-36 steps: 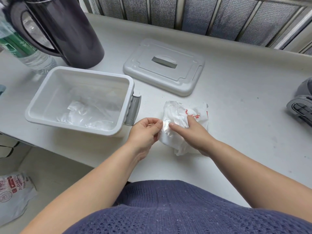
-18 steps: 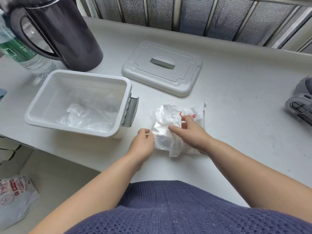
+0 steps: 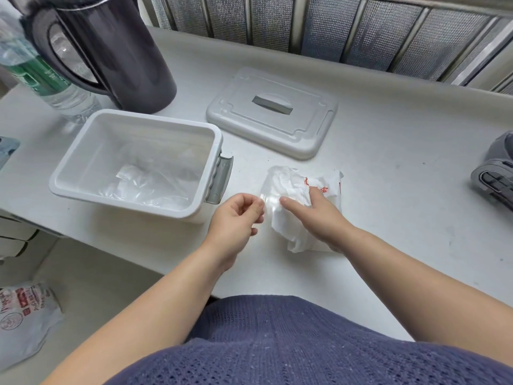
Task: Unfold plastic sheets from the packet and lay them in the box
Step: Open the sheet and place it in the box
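The packet (image 3: 327, 184), white plastic with red print, lies crumpled on the counter right of the box. My right hand (image 3: 313, 215) rests on it with the fingers mostly straight, pressing it down. My left hand (image 3: 236, 218) pinches the edge of a thin clear plastic sheet (image 3: 270, 202) that comes out of the packet's left end. The white box (image 3: 69, 176) stands open at the left, with clear sheets (image 3: 150, 182) lying crumpled on its bottom.
The box's grey lid (image 3: 273, 112) lies behind the packet. A dark kettle (image 3: 111, 51) and a water bottle (image 3: 41, 73) stand behind the box. A grey device (image 3: 497, 173) sits at the right edge. A printed bag (image 3: 25, 315) lies on the floor.
My left hand has drawn a little left and down from the packet, stretching a clear sheet out of it. My right hand stays on the packet.
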